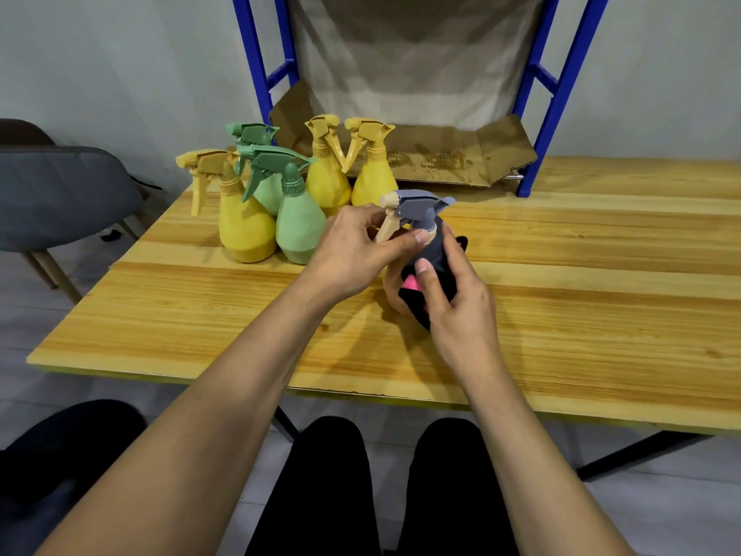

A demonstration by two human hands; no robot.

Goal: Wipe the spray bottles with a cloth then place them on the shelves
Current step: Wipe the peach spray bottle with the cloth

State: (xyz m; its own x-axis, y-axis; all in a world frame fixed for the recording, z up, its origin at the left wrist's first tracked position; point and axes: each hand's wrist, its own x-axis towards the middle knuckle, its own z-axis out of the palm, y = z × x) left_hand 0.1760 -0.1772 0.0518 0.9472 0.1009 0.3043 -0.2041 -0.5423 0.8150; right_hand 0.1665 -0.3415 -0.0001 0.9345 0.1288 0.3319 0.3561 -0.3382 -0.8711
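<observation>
The room has a pale wall (100,54) and a light tiled floor (48,395). At the far left stands a grey chair (60,194). A wooden table (561,315) with light and brown stripes fills the middle. On its far left part five spray bottles stand close together. There is a front yellow bottle (244,230) on the left, a green bottle (298,230) just right of it, and a second green bottle (266,194) behind them. Two back yellow bottles (326,178) stand farther off, their triggers leaning toward each other. Just right of this group, the left hand (353,250) grips the neck and trigger of a peach bottle (421,208) with a grey top, near the middle of the table. I cannot tell if it touches the table. A dark cloth (435,258) with a bit of pink lies against the bottle's right side. The right hand (453,298) curls its fingers round the cloth and presses it on the bottle. At the far edge of the table stands a blue shelf (557,98). Brown cardboard (441,158) lies on it, with dark marks too blurry to read.
</observation>
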